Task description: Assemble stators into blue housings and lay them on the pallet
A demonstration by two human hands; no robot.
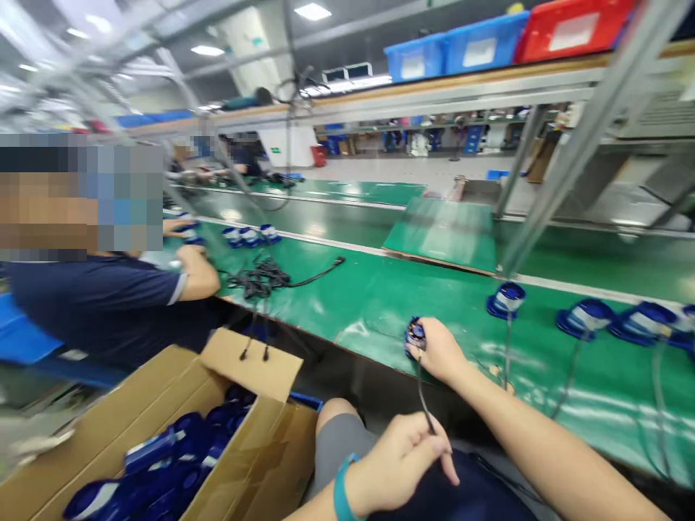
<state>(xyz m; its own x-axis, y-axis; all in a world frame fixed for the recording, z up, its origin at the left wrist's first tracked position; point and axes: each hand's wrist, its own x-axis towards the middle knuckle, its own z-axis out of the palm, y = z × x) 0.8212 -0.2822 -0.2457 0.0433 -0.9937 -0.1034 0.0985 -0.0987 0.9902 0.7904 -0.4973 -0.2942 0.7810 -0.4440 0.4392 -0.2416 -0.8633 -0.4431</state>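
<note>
My right hand (441, 349) is closed around a small, round blue housing (413, 333) at the front edge of the green bench. Its open end, with copper-coloured and dark parts inside, faces up. A grey power cord (422, 391) hangs from this housing toward my lap. Lower down, my left hand (405, 457), with a teal band at the wrist, pinches that cord between thumb and fingers. To the right, similar blue housings (586, 315) with cords stand in a row on the bench.
An open cardboard box (271, 441) full of blue parts (157, 452) stands at my left. Black cords (263, 278) lie heaped on the green bench (358, 297). A co-worker in a dark shirt (108, 297) sits at left. Metal posts (565, 152) hold a shelf with bins (478, 47).
</note>
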